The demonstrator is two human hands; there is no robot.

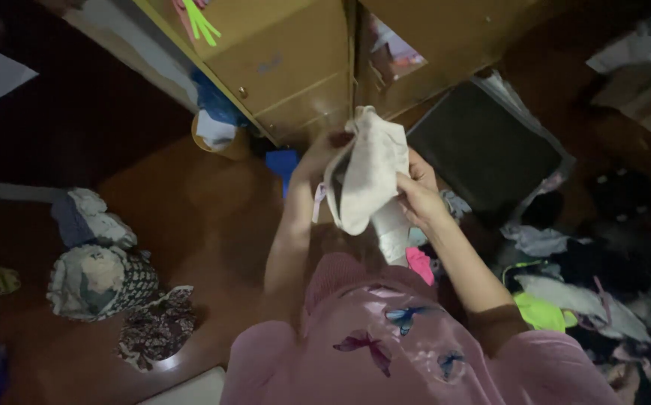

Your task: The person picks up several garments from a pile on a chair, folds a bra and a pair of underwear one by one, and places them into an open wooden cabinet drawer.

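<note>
Pink butterfly shirt [385, 352] below; both hands, left [318, 154] and right [418, 191], grip a pale garment [367, 176], half-folded; unsorted clothes heap [580, 292] remains on the floor's right edge.

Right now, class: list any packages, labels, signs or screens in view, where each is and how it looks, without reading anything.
Sticker: top of the wooden cabinet, thin strips, neon green.
Small label: cabinet drawer front, bluish, faint.
Flat dark panel: on the floor right of the cabinet, rectangular, grey-black; whether a screen, cannot tell.
</note>
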